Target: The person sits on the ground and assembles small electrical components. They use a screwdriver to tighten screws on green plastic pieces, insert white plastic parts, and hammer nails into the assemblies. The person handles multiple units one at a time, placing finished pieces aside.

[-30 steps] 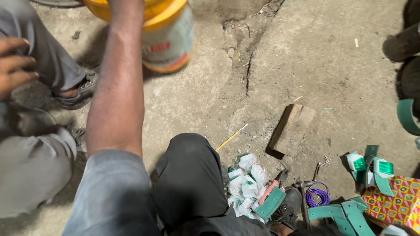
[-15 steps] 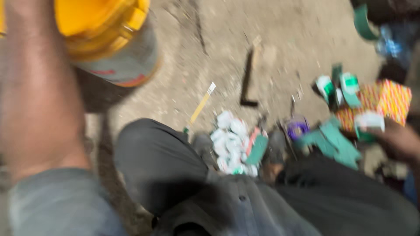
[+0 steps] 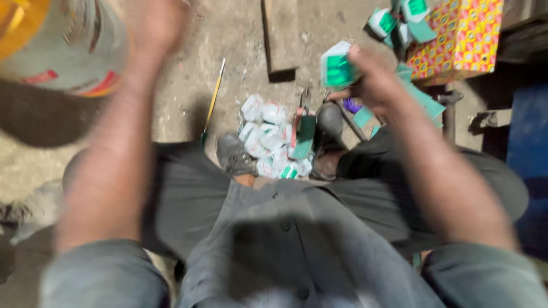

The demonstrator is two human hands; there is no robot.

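small green-and-white box (image 3: 338, 68) pinched in right hand (image 3: 374, 85) fingers upper right, blurry left hand (image 3: 157, 28) grip can't be told, by yellow-lidded tub (image 3: 57, 45) upper left, white packets (image 3: 268, 137) piled on floor (image 3: 240, 34), patterned box (image 3: 462, 34) top right

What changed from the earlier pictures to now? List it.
The right hand, at the frame's right edge half a second ago, has come up holding a small green-and-white packet. The left hand, earlier by the yellow-lidded container, is now raised beside it, blurred; contact cannot be told. The view swung right. The packet pile, yellow stick and patterned box stayed put.
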